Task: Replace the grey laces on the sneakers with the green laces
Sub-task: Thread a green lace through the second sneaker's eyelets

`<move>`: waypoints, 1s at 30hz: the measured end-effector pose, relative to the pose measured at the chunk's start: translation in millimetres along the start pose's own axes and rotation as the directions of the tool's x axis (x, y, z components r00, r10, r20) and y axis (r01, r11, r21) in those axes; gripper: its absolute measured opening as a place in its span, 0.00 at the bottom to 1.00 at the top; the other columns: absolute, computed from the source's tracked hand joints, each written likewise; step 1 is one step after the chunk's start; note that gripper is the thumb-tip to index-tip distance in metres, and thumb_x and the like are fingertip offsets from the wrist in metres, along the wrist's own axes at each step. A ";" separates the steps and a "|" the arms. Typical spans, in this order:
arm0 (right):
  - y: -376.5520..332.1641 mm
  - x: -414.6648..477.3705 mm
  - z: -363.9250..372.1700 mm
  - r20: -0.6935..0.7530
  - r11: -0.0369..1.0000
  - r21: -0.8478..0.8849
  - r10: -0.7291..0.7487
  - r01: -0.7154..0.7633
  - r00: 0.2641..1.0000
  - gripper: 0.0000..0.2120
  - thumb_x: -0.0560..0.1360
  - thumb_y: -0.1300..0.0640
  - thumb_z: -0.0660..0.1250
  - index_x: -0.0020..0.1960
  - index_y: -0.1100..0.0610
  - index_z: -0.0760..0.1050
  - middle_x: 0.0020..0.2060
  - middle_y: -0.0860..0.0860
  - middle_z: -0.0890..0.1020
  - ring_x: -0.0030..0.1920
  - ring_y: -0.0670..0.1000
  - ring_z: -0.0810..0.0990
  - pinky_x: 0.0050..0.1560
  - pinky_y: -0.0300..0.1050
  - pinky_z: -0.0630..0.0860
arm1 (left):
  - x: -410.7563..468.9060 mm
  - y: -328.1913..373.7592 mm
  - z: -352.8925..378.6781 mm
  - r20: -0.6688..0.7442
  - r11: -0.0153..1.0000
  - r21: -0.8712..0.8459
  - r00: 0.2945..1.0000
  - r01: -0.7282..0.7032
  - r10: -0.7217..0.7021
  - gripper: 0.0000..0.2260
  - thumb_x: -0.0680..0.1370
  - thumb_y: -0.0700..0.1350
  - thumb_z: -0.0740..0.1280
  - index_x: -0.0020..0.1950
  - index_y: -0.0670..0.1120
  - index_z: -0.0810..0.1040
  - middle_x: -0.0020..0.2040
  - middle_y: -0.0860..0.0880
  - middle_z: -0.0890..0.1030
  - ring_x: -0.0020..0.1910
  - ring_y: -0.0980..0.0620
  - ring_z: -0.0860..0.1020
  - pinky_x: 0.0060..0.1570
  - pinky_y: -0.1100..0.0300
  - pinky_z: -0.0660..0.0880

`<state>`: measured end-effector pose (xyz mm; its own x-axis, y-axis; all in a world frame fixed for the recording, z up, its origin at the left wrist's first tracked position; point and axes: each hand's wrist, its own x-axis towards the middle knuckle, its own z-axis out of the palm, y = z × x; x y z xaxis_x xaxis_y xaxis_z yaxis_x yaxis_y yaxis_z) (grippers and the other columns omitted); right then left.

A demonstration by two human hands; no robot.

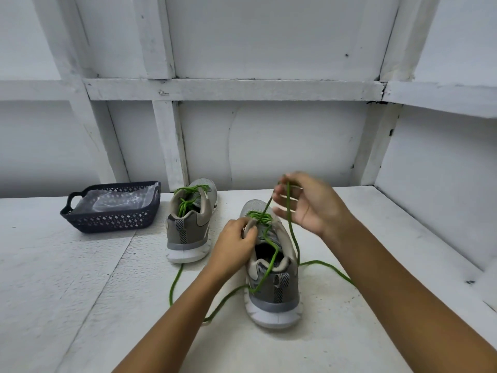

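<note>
Two sneakers (192, 224) and a basket (107, 222) sit on white table (80, 278), wall (269, 144) behind.

Bare left grip (236, 246), bare right grip (306, 203), slim wrists, forearms bare to the frame edge

Open surface (67, 292) lies along the left and near edges. Basket (113, 219) and far sneaker (188, 230) stand at the back edge; green lace (320, 261) trails around the near sneaker (277, 294).

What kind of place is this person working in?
Likely a plain workshop or storage corner: a rough white-painted table, a white wall braced with wooden battens, a dark plastic basket, and a sneaker being threaded with a green lace.
</note>
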<state>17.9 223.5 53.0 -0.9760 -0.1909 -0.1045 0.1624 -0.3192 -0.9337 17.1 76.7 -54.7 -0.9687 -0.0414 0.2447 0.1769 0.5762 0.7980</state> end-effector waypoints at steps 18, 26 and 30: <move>-33.7 43.9 35.8 -0.083 0.831 0.554 0.105 -0.042 0.991 0.13 0.79 0.69 0.45 0.42 0.66 0.66 0.36 0.59 0.73 0.35 0.53 0.75 0.48 0.48 0.75 | 1.1 58.8 -41.6 0.482 0.678 -0.697 0.852 0.232 0.204 0.11 0.74 0.45 0.61 0.43 0.45 0.83 0.28 0.51 0.71 0.25 0.56 0.65 0.26 0.65 0.61; 6.3 38.6 9.8 0.186 0.946 0.080 0.294 -0.313 0.937 0.21 0.82 0.52 0.48 0.53 0.65 0.75 0.37 0.59 0.82 0.31 0.54 0.83 0.33 0.43 0.80 | 51.4 68.5 -73.4 0.262 0.535 -0.810 0.964 0.240 -0.035 0.09 0.80 0.42 0.58 0.45 0.46 0.77 0.27 0.55 0.74 0.23 0.60 0.69 0.22 0.69 0.65; 18.9 24.1 1.2 0.246 0.951 -0.070 0.308 -0.300 0.919 0.18 0.81 0.55 0.52 0.46 0.62 0.77 0.29 0.52 0.77 0.26 0.46 0.75 0.27 0.37 0.74 | 82.6 63.4 -88.5 0.187 0.428 -0.870 0.966 0.247 -0.177 0.09 0.80 0.43 0.58 0.45 0.47 0.76 0.27 0.56 0.76 0.23 0.62 0.70 0.23 0.70 0.63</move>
<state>-2.5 211.8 33.3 -0.8113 -0.5024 -0.2989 0.4371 -0.1817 -0.8809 -36.3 37.5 64.8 -0.9999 0.0110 -0.0075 -0.0118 -0.4736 0.8807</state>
